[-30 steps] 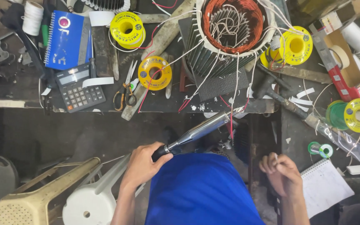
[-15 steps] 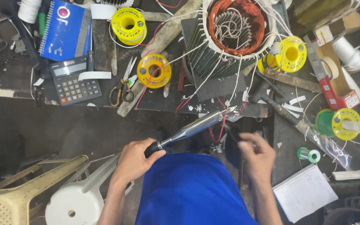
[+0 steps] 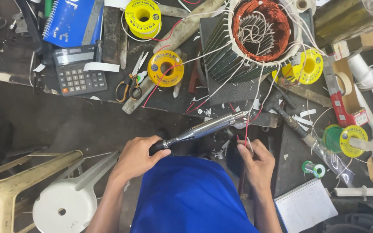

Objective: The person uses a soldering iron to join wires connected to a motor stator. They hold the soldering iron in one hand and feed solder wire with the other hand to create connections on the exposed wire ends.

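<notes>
My left hand [image 3: 137, 157] grips the soldering iron [image 3: 201, 129] near the desk [image 3: 169, 101] edge, right hand [image 3: 255, 162] pinching a red wire [image 3: 247, 129]; yellow-labelled spools [image 3: 165, 67] lie far, the pinch partly hidden.

The right hand [image 3: 257, 162] has risen from the lap to pinch the thin red wire [image 3: 246, 129] beside the shiny metal soldering iron's [image 3: 203, 128] tip.

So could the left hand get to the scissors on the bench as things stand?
Probably not straight away: the left hand is wrapped around the handle of the silver soldering tool. The path up to the scissors looks free, with only bare bench edge between, but the hand would have to put the tool down first.
</notes>
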